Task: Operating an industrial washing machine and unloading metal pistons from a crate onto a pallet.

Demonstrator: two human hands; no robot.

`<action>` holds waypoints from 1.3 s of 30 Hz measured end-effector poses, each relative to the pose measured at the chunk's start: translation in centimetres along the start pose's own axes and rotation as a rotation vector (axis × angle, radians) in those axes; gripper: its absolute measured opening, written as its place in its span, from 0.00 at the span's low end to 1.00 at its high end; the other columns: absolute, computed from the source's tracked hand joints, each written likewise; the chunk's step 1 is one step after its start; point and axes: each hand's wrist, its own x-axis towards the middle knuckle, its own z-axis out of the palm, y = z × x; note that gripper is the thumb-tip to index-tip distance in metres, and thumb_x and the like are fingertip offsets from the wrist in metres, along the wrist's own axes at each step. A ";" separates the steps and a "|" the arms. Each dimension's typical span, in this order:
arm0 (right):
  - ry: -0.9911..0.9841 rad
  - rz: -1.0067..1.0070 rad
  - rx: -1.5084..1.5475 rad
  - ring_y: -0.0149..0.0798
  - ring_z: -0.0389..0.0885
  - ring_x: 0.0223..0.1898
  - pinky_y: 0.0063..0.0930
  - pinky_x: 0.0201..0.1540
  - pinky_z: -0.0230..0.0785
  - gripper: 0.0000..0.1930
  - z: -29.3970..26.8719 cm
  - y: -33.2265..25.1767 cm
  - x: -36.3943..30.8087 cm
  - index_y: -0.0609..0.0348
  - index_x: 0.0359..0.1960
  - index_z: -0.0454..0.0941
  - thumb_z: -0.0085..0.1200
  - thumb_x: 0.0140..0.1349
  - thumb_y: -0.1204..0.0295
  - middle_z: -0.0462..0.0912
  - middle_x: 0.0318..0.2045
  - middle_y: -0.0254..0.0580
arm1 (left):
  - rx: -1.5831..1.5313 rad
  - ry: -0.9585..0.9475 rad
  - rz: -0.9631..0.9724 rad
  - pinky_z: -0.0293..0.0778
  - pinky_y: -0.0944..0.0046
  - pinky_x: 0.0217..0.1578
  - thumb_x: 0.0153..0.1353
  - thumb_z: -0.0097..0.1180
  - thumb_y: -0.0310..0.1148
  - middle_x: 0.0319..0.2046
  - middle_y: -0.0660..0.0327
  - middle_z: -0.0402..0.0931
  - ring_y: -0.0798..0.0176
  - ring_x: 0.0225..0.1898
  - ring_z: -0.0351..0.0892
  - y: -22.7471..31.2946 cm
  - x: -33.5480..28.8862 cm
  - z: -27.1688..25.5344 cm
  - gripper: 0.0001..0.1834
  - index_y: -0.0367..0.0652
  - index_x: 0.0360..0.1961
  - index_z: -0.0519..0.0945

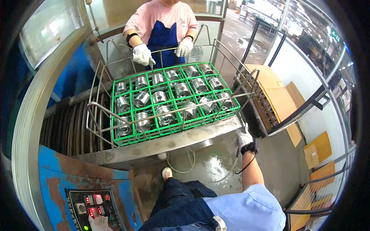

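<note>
My left hand (99,223), in a pale glove, is at the lower edge with its fingertips on a control panel (73,219), just below red-lit buttons. Its fingers look stretched out and hold nothing. My gloved right hand (243,138) is closed beside the right end of a metal ledge (169,138); what it grips is too small to make out. A dark cord hangs from its wrist. Beyond the ledge, a green grid basket (131,112) holds several shiny metal pistons (165,115), one per compartment, some tilted. A metal rod frame (94,82) surrounds it.
Across the basket stands a person (163,29) in white gloves, one hand holding a thin tool near the far rim. Rollers (65,127) run left. A pale hose (181,172) lies on the wet floor. Right are a cardboard-topped crate (269,92) and a railing (308,104).
</note>
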 end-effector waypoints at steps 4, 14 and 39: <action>-0.052 0.221 0.148 0.27 0.67 0.18 0.25 0.21 0.61 0.28 3.9 -16.7 -6.4 0.52 0.59 0.74 0.59 0.53 0.70 0.72 0.19 0.30 | -1.042 -0.115 -0.440 0.48 0.52 0.68 0.72 0.28 0.38 0.64 0.54 0.65 0.60 0.66 0.59 -1.6 1.7 -3.0 0.24 0.45 0.64 0.65; -0.020 0.273 -0.070 0.30 0.73 0.21 0.28 0.24 0.66 0.12 3.9 -14.9 -2.4 0.57 0.36 0.81 0.61 0.54 0.64 0.76 0.20 0.33 | -0.603 -0.219 -0.326 0.70 0.54 0.47 0.67 0.51 0.48 0.39 0.59 0.75 0.59 0.43 0.74 8.6 3.8 5.0 0.21 0.44 0.52 0.74; -0.153 -0.172 -1.403 0.51 0.87 0.33 0.42 0.35 0.78 0.15 7.1 -28.3 17.8 0.54 0.41 0.83 0.48 0.61 0.62 0.86 0.29 0.49 | -0.148 -0.046 0.177 0.56 0.71 0.13 0.66 0.54 0.49 0.14 0.69 0.62 0.75 0.13 0.60 35.7 15.8 24.5 0.28 0.40 0.59 0.76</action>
